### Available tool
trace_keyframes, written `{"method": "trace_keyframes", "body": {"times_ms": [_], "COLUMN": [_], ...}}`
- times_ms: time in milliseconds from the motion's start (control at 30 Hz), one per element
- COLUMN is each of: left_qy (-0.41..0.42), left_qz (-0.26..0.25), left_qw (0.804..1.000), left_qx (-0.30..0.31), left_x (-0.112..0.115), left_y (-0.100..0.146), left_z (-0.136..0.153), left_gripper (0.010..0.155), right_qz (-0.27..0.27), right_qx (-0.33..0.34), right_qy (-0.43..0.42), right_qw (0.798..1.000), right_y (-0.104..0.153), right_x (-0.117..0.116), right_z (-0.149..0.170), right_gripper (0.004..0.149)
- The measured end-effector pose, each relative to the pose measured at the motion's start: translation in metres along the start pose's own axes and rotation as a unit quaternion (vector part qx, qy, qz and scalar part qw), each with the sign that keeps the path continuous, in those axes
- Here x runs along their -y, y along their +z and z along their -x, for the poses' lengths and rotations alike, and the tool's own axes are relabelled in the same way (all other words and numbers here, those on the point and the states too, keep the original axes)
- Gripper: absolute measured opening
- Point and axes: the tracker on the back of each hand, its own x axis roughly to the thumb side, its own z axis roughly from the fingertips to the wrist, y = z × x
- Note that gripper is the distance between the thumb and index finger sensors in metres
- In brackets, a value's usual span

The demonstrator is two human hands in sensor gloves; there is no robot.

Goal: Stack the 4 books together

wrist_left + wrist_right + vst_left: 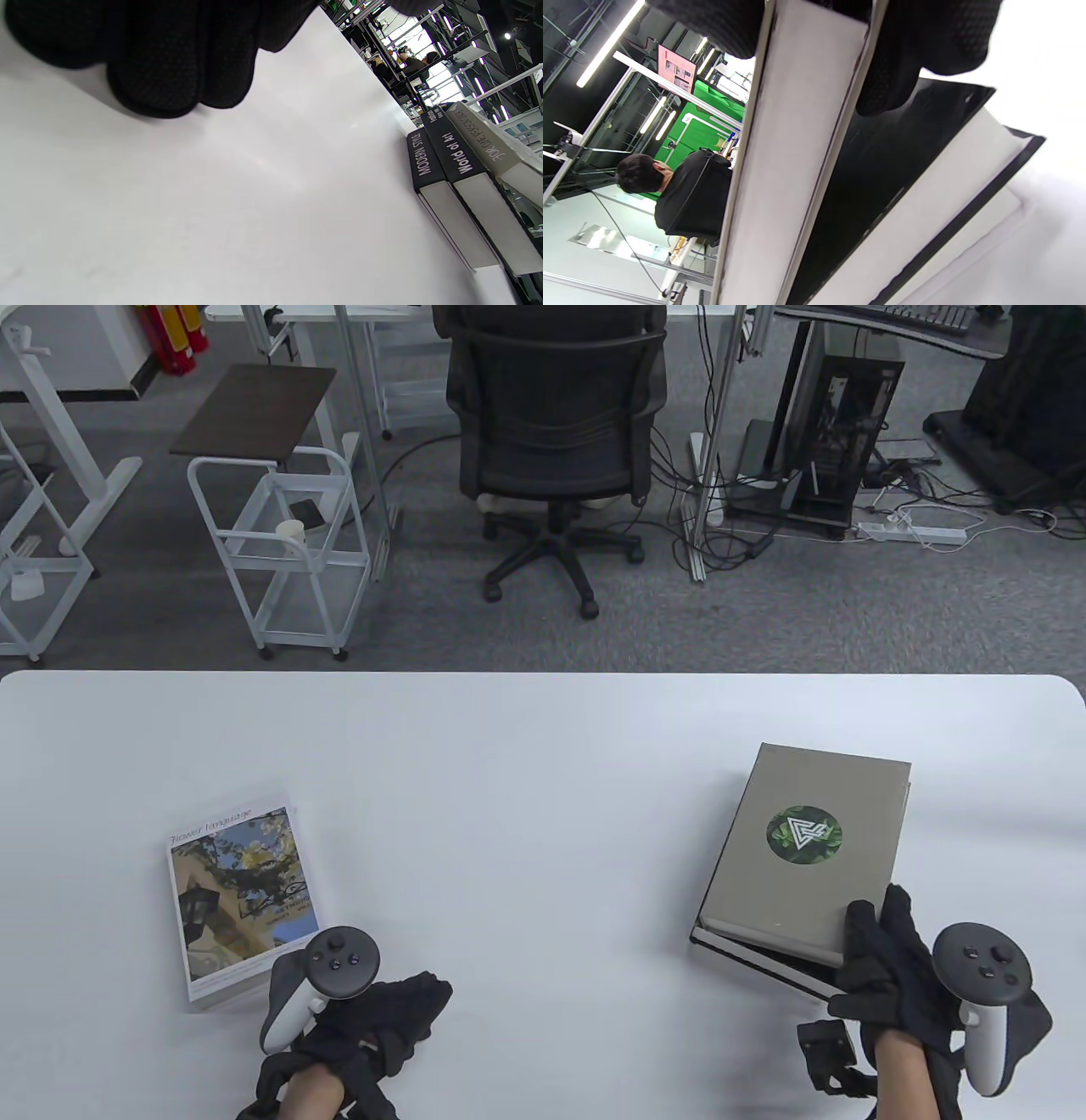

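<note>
A grey book (pixel 806 848) with a round green logo tops a stack of three at the table's right. Black-covered books (pixel 751 954) lie under it, slightly askew. My right hand (pixel 874 925) grips the grey book's near right corner. In the right wrist view its fingers (pixel 925 42) clamp the grey book's page edge (pixel 797 148), which sits angled up off the black book (pixel 882 169). A photo-cover book (pixel 242 899) lies alone at the left. My left hand (pixel 416 1010) rests empty on the table just right of its near corner, fingers (pixel 169 63) loosely curled. The left wrist view shows the stack's spines (pixel 458 152).
The white table (pixel 526 780) stretches between the lone book and the stack. Its far edge borders an office floor with a black chair (pixel 551 432) and a white cart (pixel 280 543), well away from the hands.
</note>
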Motion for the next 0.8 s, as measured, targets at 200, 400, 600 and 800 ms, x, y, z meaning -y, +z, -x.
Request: {"method": "trace_keyframes", "body": {"times_ms": [200,400,600,800], "left_qy": [0.001,0.002,0.003,0.001], "left_qz": [0.006,0.010,0.012,0.015], "left_qw": [1.000,1.000,1.000,1.000], "left_qx": [-0.002,-0.004,-0.006,-0.010], "left_x": [0.001,0.001,0.002,0.002], "left_y": [0.000,0.000,0.000,-0.002], "left_z": [0.000,0.001,0.001,0.001], "left_gripper": [0.074,0.074,0.074,0.074], "right_qz": [0.013,0.023,0.044,0.063], "right_qx": [-0.014,-0.011,-0.008,0.077], "right_qy": [0.042,0.079,0.094,0.140], "right_qw": [0.999,0.997,0.995,0.985], "right_y": [0.000,0.002,0.005,0.019], "right_x": [0.001,-0.001,0.000,-0.015], "right_z": [-0.004,-0.009,-0.013,-0.039], "right_gripper": [0.065,0.067,0.063,0.061]}}
